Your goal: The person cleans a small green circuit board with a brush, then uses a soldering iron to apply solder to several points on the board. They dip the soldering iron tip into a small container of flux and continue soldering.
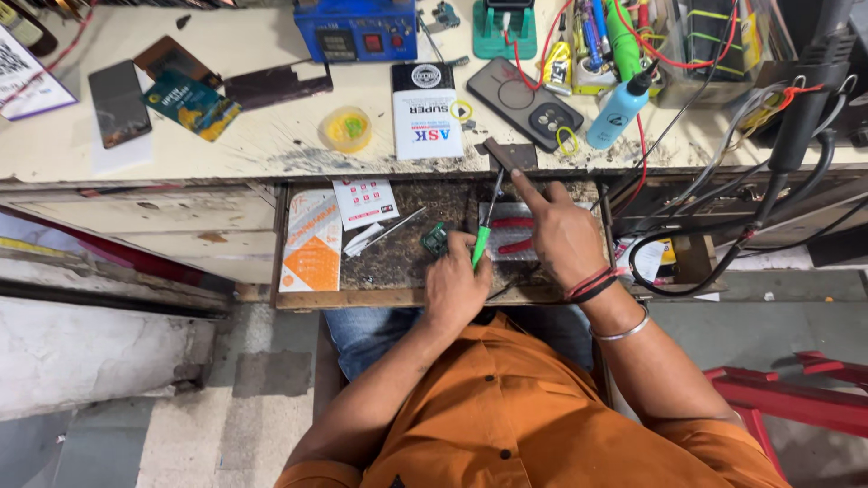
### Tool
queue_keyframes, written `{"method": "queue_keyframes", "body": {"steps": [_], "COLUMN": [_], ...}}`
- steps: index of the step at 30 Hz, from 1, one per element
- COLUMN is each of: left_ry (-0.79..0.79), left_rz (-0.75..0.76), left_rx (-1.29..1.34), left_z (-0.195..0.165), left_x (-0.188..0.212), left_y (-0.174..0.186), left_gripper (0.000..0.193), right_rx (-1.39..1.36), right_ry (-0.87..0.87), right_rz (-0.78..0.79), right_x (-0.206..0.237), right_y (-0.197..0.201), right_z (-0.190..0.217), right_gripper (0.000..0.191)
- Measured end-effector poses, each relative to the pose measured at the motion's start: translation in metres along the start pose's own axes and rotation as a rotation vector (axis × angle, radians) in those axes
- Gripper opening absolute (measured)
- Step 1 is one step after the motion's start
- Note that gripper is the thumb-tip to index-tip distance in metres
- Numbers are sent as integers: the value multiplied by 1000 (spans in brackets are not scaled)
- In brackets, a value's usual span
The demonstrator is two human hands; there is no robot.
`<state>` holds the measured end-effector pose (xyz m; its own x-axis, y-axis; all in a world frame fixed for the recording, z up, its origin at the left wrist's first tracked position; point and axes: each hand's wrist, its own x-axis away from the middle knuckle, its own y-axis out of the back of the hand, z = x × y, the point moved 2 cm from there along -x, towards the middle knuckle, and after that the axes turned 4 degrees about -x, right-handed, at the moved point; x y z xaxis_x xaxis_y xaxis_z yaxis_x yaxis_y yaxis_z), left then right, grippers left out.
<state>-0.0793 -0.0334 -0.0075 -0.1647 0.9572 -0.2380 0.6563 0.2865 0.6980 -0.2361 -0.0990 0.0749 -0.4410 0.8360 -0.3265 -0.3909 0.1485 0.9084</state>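
My left hand [455,287] is shut on a green-handled tool [481,242] whose thin dark shaft points up toward the bench edge. My right hand [562,237] rests over the open drawer [398,296], its index finger stretched out and touching the corner of a small dark square plate [512,154] at the bench edge. The other fingers are curled, and nothing shows in them. A small green circuit board [436,239] lies in the drawer just left of the tool. Red-handled pliers [514,222] lie under my hands.
On the workbench [271,145] stand a blue power supply [357,32], a white box [425,113], a phone in a dark case [529,104], a blue bottle [620,108] and a yellow round tub [346,128]. Black cables [723,244] hang at the right. A red stool [796,393] stands low right.
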Motion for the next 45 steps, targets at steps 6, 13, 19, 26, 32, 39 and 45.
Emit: {"method": "queue_keyframes", "body": {"steps": [6, 13, 19, 26, 32, 39, 45], "left_ry": [-4, 60, 38, 17, -3, 10, 206], "left_rz": [-5, 123, 144, 118, 83, 84, 200], "left_rx": [28, -50, -56, -50, -53, -90, 66], "left_z": [0, 6, 8, 2, 2, -2, -1], "left_x": [1, -2, -1, -1, -1, -2, -6], "left_y": [1, -13, -15, -7, -5, -2, 5], "left_gripper": [21, 35, 42, 36, 35, 26, 19], "right_rx": [-36, 25, 0, 37, 21, 45, 17], "right_ry": [-33, -16, -43, 4, -13, -37, -13], "right_rz": [2, 20, 21, 10, 13, 40, 31], "right_x": [22, 1, 19, 1, 13, 12, 3], "right_y": [9, -1, 7, -2, 3, -2, -1], "right_z": [0, -1, -2, 2, 1, -1, 2], "right_gripper": [65, 67, 66, 71, 73, 72, 74]}}
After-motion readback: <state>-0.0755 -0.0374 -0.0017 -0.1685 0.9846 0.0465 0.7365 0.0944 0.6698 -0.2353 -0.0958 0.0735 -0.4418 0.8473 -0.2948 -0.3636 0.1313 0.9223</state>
